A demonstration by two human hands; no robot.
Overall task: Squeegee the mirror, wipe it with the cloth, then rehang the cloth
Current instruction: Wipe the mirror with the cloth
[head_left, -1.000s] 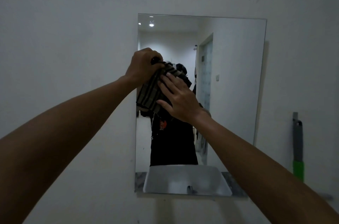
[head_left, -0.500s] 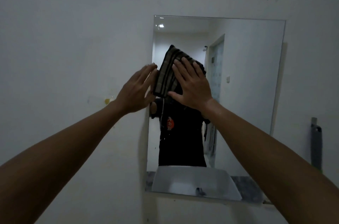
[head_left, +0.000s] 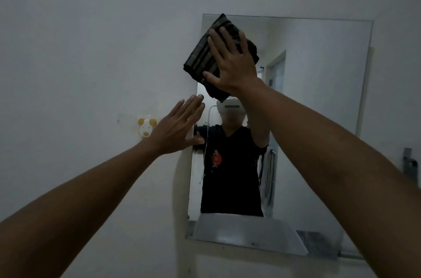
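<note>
At about nine o'clock on the wall (head_left: 79, 50) sits a small yellow-and-white animal-shaped hook (head_left: 146, 127). Just right of it my left hand (head_left: 176, 127) is released, fingers straight, fingertips reaching the left edge of the mirror (head_left: 319, 118). Toward twelve o'clock my right hand (head_left: 230, 61) presses flat, fingers spread, on the folded striped cloth (head_left: 202, 57) against the mirror's upper left corner. Far out at three o'clock, a grey squeegee handle (head_left: 409, 164) hangs on the wall.

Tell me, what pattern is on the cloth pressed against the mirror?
The cloth is dark with lighter brownish stripes, seen in the head view, the only one.
</note>
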